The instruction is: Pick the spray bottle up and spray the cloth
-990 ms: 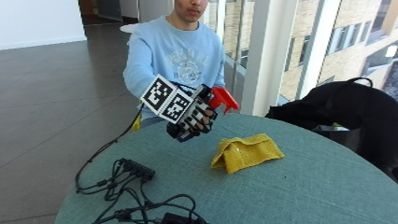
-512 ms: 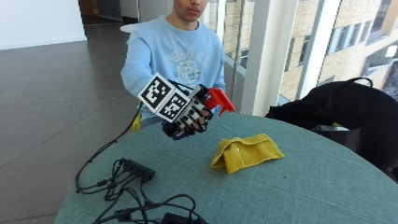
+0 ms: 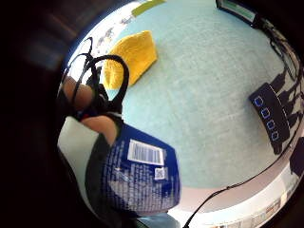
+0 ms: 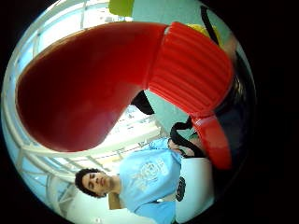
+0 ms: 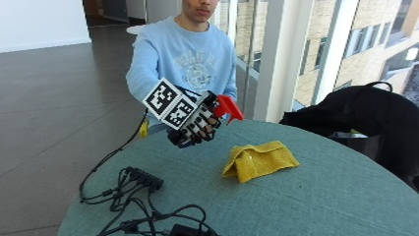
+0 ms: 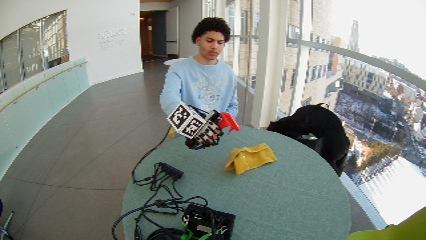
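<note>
A round table (image 5: pixel 340 196) with a teal cloth top stands by tall windows. On its near left part lies a black power strip (image 5: pixel 145 178) among loose black cables (image 5: pixel 140 216), and a black box with green bits (image 6: pixel 208 221) sits at the table's near edge. Just beyond the table's far right rim rests a black bag (image 5: pixel 367 115).

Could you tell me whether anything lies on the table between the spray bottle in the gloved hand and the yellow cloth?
Nothing: in the outside view, only bare teal table separates the spray bottle, held by the right hand, from the yellow cloth.
</note>
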